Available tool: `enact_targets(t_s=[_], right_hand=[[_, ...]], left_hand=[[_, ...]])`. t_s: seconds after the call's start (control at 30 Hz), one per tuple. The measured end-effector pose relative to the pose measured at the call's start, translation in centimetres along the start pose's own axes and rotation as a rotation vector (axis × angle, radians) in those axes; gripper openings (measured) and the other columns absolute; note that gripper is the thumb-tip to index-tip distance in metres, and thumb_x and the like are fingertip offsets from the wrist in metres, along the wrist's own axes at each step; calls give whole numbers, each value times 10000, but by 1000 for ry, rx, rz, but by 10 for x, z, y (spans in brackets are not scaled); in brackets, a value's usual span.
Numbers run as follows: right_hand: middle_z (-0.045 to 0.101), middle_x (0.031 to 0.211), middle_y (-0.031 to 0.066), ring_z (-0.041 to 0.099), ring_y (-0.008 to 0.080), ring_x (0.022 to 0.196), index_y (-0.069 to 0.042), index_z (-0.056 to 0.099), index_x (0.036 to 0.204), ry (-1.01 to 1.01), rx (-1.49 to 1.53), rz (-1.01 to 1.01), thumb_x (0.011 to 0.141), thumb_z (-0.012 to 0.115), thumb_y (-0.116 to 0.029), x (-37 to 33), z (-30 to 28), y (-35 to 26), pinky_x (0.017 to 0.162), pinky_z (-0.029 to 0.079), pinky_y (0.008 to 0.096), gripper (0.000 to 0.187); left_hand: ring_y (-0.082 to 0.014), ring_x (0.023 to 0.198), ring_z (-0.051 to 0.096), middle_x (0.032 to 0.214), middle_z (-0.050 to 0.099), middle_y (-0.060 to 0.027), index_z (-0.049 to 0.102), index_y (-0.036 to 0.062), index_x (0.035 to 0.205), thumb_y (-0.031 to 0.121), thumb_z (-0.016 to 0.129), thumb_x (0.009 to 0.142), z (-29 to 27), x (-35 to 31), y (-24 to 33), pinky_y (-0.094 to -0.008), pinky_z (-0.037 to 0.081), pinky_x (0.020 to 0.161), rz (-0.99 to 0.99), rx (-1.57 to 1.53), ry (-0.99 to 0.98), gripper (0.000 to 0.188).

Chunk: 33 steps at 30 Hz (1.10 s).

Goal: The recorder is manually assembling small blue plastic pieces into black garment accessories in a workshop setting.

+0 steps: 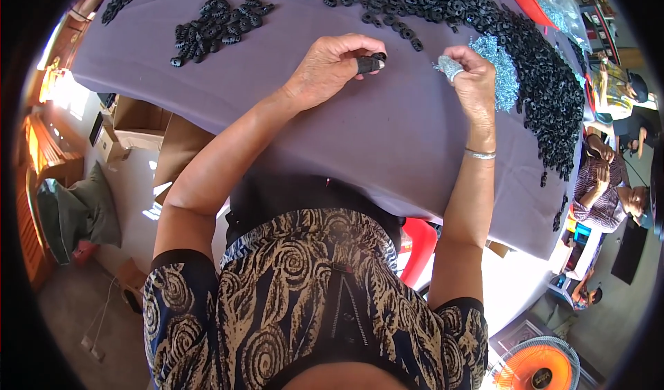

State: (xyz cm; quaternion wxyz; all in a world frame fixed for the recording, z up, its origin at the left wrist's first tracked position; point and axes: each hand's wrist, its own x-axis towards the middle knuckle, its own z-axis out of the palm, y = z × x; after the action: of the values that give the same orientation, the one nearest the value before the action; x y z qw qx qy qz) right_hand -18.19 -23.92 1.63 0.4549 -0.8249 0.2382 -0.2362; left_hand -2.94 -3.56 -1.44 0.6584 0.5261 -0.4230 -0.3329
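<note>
My left hand (324, 70) is over the cloth-covered table, its thumb wrapped in black tape. Thumb and fingers pinch a small black ring-like plastic part (378, 57). To its right, my right hand (472, 80) is closed, with a silvery grey wrap on the thumb. Whatever its fingertips pinch is too small to make out. Right beside this hand lies a heap of tiny shiny blue-silver pieces (505, 79). A long pile of black ridged plastic parts (553, 113) curves around that heap. A smaller group of similar black parts (214, 30) lies left of my left hand.
Purple-grey cloth (346, 137) covers the table. At the far right are a red tray (531, 1) and a clear plastic bag (564, 10). Other people (602, 182) are beyond the right edge. An orange fan (539, 369) stands at lower right, cardboard boxes (138, 127) at left.
</note>
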Motion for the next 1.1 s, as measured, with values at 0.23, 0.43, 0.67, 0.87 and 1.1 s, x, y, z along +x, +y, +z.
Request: enact_targets(t_s=[0.23, 0.43, 0.67, 0.87, 1.1], right_hand=[[630, 748, 48, 529, 60, 589, 18, 630, 925, -147, 697, 42, 836, 607, 16, -13, 55, -28, 496, 404, 186, 91], [630, 742, 26, 507, 40, 583, -3, 643, 911, -170, 555, 27, 842, 604, 13, -14, 63, -26, 498, 400, 173, 81], [624, 738, 0, 512, 30, 613, -15, 646, 905, -186, 465, -8, 832, 610, 26, -13, 62, -26, 519, 415, 176, 91], [613, 721, -3, 564, 62, 639, -25, 620, 834, -32, 193, -222, 763, 649, 55, -23, 76, -31, 573, 461, 207, 111], [569, 728, 89, 595, 277, 635, -37, 606, 872, 135, -305, -604, 688, 639, 39, -28, 79, -38, 562, 491, 355, 201]], left_hand=[[-135, 857, 604, 962, 625, -36, 623, 34, 1062, -109, 458, 820, -2, 0, -5, -264, 474, 692, -38, -8, 21, 325], [-133, 844, 613, 967, 626, -38, 624, 27, 1073, -59, 523, 843, -2, -1, -10, -254, 475, 692, -9, 67, 17, 266], [-120, 835, 607, 957, 624, -30, 630, 26, 1066, -32, 537, 853, -2, 0, -5, -243, 472, 695, 12, 122, 7, 239], [-96, 807, 555, 921, 619, -33, 640, 12, 1045, -97, 490, 793, -1, 0, -5, -234, 469, 698, -28, 96, 54, 314], [-106, 794, 555, 934, 596, -28, 636, 16, 1041, -99, 491, 795, -2, 0, -6, -250, 483, 676, -27, 49, 72, 308]])
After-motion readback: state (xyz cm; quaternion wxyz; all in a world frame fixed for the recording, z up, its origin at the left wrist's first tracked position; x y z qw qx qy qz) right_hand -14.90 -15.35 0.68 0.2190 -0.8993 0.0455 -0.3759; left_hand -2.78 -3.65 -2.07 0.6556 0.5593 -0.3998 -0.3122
